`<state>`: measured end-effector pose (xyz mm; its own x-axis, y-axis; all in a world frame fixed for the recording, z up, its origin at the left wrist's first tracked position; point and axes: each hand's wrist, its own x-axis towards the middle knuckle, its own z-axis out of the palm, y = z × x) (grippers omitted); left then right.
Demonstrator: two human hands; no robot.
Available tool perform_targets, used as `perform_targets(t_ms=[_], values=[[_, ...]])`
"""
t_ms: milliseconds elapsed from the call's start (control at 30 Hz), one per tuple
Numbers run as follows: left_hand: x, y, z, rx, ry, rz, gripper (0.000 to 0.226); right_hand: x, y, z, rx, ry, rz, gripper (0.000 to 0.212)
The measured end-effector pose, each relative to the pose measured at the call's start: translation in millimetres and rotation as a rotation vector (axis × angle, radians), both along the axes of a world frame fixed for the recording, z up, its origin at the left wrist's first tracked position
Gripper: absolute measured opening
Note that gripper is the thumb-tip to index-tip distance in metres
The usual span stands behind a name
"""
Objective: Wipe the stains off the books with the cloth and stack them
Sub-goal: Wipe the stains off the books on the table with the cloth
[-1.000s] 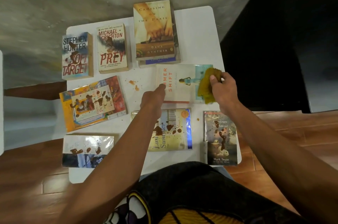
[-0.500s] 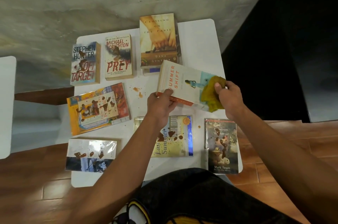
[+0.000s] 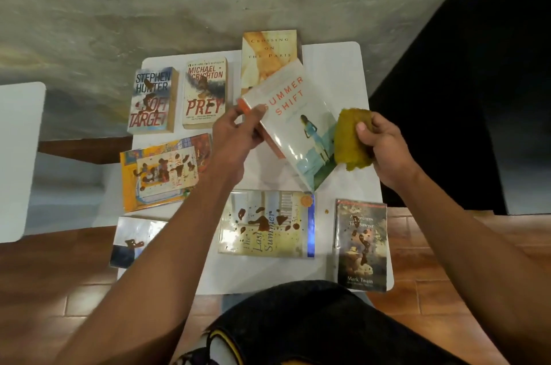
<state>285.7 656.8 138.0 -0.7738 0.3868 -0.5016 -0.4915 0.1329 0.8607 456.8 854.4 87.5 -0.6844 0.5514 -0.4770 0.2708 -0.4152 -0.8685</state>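
Grey mottled wall fills twelve o'clock, wood floor point(image 3: 447, 245) at six, and your white bench point(image 3: 334, 72) carries stained books. Your left hand point(image 3: 235, 138) has its grip pinching the Summer Shift book point(image 3: 295, 126), tilted above bench centre; at three o'clock, your right hand point(image 3: 384, 141) clenches the yellow cloth point(image 3: 348, 141) beside it.

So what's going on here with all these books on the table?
A person is cleaning stained books. The left hand holds the Summer Shift book lifted and tilted above the white table, its cover looking clean. The right hand grips a yellow cloth at the book's edge. Crossing on the Paris lies just behind. Soft Target, Prey, The Last Summer and the Tom Sawyer book lie flat with brown stains on them.
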Motion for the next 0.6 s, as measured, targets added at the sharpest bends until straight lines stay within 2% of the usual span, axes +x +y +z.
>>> perform_targets(t_ms=[167, 367, 433, 533, 600], values=[[-36, 6, 3, 0.041, -0.007, -0.076, 0.020, -32, 0, 13, -0.157, 0.149, 0.127, 0.025], [-77, 17, -5, 0.077, -0.060, -0.116, 0.024, -63, 3, 7, -0.444, 0.235, 0.129, 0.062], [-91, 24, -10, 0.055, -0.081, -0.089, 0.027, -71, 1, 5, -0.470, 0.248, 0.128, 0.059], [-109, 40, -20, -0.008, -0.115, -0.037, 0.037, -87, -5, 1, -0.442, 0.242, 0.049, 0.039], [-115, 49, -28, -0.055, -0.104, -0.036, 0.036, -97, -10, -2, -0.390, 0.228, 0.000, 0.032]])
